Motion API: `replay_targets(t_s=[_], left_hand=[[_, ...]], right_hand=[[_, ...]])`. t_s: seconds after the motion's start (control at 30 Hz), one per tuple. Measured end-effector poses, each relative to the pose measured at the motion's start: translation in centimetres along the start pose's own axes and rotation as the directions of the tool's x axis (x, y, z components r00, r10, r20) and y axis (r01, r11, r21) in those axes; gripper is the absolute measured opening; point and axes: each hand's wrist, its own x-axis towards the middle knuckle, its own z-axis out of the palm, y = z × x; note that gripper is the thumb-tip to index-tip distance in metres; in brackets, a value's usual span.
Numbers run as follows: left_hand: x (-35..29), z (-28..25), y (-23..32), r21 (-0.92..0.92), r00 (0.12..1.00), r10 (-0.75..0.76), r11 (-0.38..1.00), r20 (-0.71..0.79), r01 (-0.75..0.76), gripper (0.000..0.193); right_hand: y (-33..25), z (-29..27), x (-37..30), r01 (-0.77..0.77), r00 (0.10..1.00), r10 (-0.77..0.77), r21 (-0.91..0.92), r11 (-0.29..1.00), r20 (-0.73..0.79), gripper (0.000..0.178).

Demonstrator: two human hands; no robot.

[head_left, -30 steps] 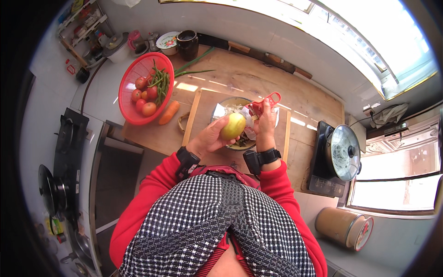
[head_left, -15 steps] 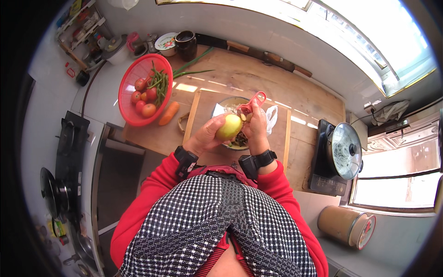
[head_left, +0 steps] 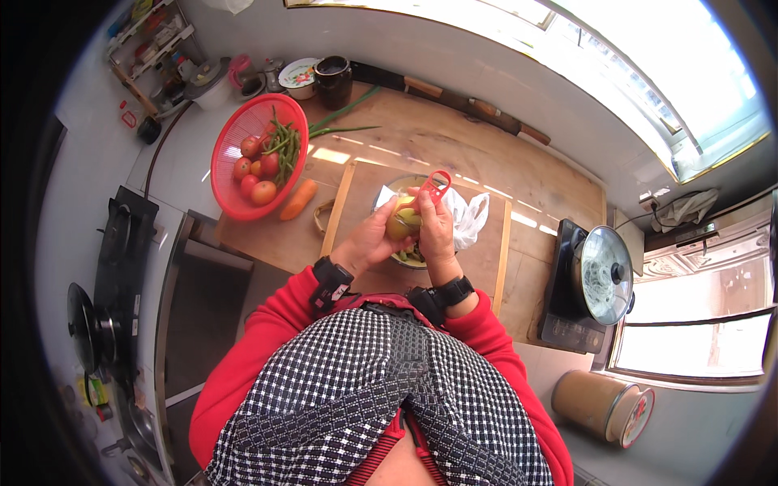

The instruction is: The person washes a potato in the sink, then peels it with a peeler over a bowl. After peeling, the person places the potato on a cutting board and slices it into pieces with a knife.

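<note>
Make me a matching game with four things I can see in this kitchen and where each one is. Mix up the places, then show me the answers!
Things:
1. carrot
2. peeler
3. tomatoes
4. pot with a glass lid

Places:
A. on the black cooker
B. inside the red basket
C. on the wooden table, beside the basket
D. in the person's right hand

Right pairs: 1-C, 2-D, 3-B, 4-A
</note>
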Motion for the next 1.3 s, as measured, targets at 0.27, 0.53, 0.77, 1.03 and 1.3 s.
replay_targets(t_s=[0.27, 0.53, 0.77, 1.03, 1.3], left_hand=[[-1.4, 0.6, 0.8, 0.037, 0.989, -0.086, 0.996, 0.122, 0.082, 0.040], [-0.5, 0.8, 0.7, -0.042, 0.999, 0.006, 0.999, -0.038, -0.008, 0.043], [-0.6, 0.3, 0.8, 0.070, 0.997, -0.037, 0.997, 0.067, 0.033, 0.042], [-1.8, 0.9, 1.0, 0.246, 0.957, -0.076, 0.969, 0.280, 0.005, 0.054], [-0.7, -0.7, 0.7, -0.022, 0.999, 0.008, 1.000, 0.034, -0.008, 0.046]], right_hand=[[-0.7, -2.9, 2.8, -0.077, 0.942, 0.198, 0.398, 0.914, -0.272, 0.022], [-1.5, -1.5, 1.0, -0.023, 1.000, 0.024, 0.097, 0.995, -0.013, 0.028], [-1.1, -0.7, 1.0, -0.117, 0.993, 0.117, 0.249, 0.962, 0.015, 0.034], [0.3, -2.3, 2.9, -0.125, 0.977, 0.186, 0.423, 0.898, -0.105, 0.022], [-1.9, -3.3, 2.5, 0.462, 0.871, -0.466, -0.585, 0.667, 0.156, 0.024]])
